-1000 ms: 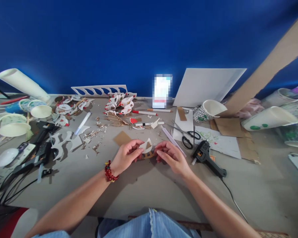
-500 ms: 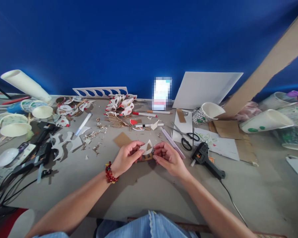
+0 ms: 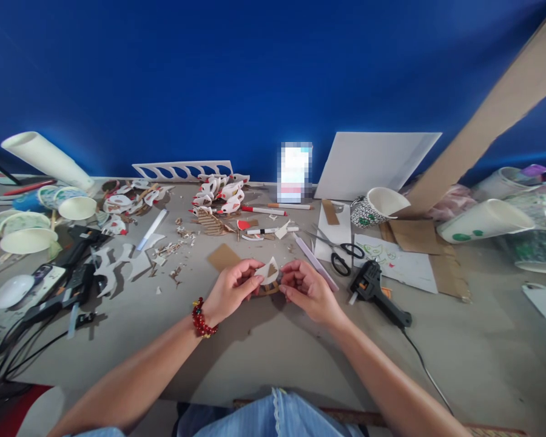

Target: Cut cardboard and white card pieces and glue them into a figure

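Observation:
Between thumb and fingers of my left hand (image 3: 236,284) is a small white pointed piece (image 3: 268,271) with a brown patch on it. Just beneath it a curved brown cardboard piece (image 3: 270,289) spans toward the other hand. My right hand (image 3: 310,291) has its fingers curled, with thumb and fingertips at the right end of the cardboard piece. A brown cardboard square (image 3: 223,257) lies just behind my left hand. A lilac strip (image 3: 316,262) lies beyond my right hand.
Black scissors (image 3: 341,263) and a black glue gun (image 3: 377,291) lie on the right, near a patterned cup (image 3: 366,209). Painted white bird shapes (image 3: 230,197), markers (image 3: 264,210) and paper scraps lie behind. More glue guns (image 3: 68,291) and cups (image 3: 30,232) crowd the left.
The view has shifted very slightly. Both hands and the pieces between them keep nearly the same pose.

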Tool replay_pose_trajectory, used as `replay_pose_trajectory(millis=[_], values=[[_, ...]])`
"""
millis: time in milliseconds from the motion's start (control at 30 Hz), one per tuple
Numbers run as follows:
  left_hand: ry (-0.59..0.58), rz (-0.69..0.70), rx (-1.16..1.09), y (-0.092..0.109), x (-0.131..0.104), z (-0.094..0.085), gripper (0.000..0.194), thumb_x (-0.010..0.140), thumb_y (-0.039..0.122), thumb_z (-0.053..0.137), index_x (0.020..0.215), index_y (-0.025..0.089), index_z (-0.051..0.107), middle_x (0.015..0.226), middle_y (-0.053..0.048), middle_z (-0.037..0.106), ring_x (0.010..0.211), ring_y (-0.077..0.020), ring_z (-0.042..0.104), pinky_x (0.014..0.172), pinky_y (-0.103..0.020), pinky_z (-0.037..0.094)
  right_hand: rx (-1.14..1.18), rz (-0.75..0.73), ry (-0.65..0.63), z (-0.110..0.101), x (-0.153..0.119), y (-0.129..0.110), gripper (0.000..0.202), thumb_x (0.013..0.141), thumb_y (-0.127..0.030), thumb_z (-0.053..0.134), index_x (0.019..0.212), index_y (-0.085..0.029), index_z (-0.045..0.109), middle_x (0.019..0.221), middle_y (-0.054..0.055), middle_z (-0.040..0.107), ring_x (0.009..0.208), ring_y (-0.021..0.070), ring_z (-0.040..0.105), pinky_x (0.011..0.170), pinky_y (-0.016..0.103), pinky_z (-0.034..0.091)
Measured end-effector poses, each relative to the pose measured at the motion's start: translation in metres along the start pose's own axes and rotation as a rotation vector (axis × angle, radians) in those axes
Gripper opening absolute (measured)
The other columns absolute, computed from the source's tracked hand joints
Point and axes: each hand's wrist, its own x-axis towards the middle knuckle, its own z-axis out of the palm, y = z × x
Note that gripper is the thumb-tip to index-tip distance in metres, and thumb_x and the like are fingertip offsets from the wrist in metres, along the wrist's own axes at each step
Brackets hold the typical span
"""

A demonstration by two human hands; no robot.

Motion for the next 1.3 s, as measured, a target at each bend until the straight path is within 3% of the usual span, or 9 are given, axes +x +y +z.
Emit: replay_pose_trajectory(millis=[267,567,700,867,1133,1300], values=[[-0.001,0.002,0.007,0.002,0.0,0.0,0.032,0.09,0.039,0.057,0.113,0.018,0.061,0.067,0.002,0.06,0.054,-0.0086,0.051,0.053,-0.019,0.042,0.023,-0.002,-0.009,-0.001,-0.001,-0.002,0.028,0.08,-0.026,0.068,0.102,-0.019,0.051,0.08,0.0,0.059,0.066,0.0119,0.055,0.059,0.025,0.043],[-0.027,0.06,0.039,0.001,-0.002,0.002,0.03,0.089,0.038,0.058,0.11,0.018,0.063,0.066,0.002,0.056,0.055,-0.0094,0.048,0.051,-0.019,0.038,0.213,0.036,0.035,-0.003,-0.004,-0.012,0.031,0.083,-0.04,0.067,0.102,-0.021,0.052,0.085,0.001,0.059,0.063,0.0112,0.054,0.054,0.024,0.046],[-0.022,0.132,0.123,0.002,-0.004,0.005,0.027,0.089,0.037,0.058,0.108,0.018,0.065,0.066,0.003,0.048,0.059,-0.0105,0.047,0.054,-0.02,0.038,0.131,-0.02,0.077,-0.005,-0.005,-0.016,0.031,0.084,-0.041,0.065,0.103,-0.021,0.054,0.09,0.003,0.061,0.061,0.0108,0.052,0.048,0.022,0.043],[-0.082,0.196,0.196,0.004,-0.007,0.011,0.026,0.09,0.032,0.057,0.11,0.018,0.064,0.074,0.0,0.056,0.064,-0.0117,0.048,0.06,-0.021,0.04,-0.111,-0.094,0.048,-0.008,-0.007,-0.016,0.026,0.088,-0.036,0.061,0.107,-0.018,0.059,0.095,0.006,0.064,0.075,0.0144,0.056,0.061,0.025,0.046],[-0.081,0.211,0.233,0.008,-0.008,0.015,0.029,0.087,0.018,0.054,0.115,0.02,0.061,0.072,0.003,0.048,0.063,-0.011,0.044,0.06,-0.02,0.038,-0.253,-0.15,-0.032,-0.009,-0.008,-0.014,0.019,0.086,-0.028,0.061,0.103,-0.018,0.06,0.072,-0.002,0.052,0.065,0.0125,0.048,0.059,0.024,0.039],[-0.066,0.19,0.162,0.008,-0.01,0.016,0.027,0.089,0.025,0.055,0.115,0.02,0.059,0.074,0.002,0.051,0.065,-0.0113,0.046,0.06,-0.021,0.038,-0.188,-0.121,-0.006,-0.009,-0.007,-0.012,0.02,0.084,-0.03,0.064,0.099,-0.018,0.061,0.066,-0.004,0.048,0.059,0.0115,0.044,0.055,0.024,0.036]])
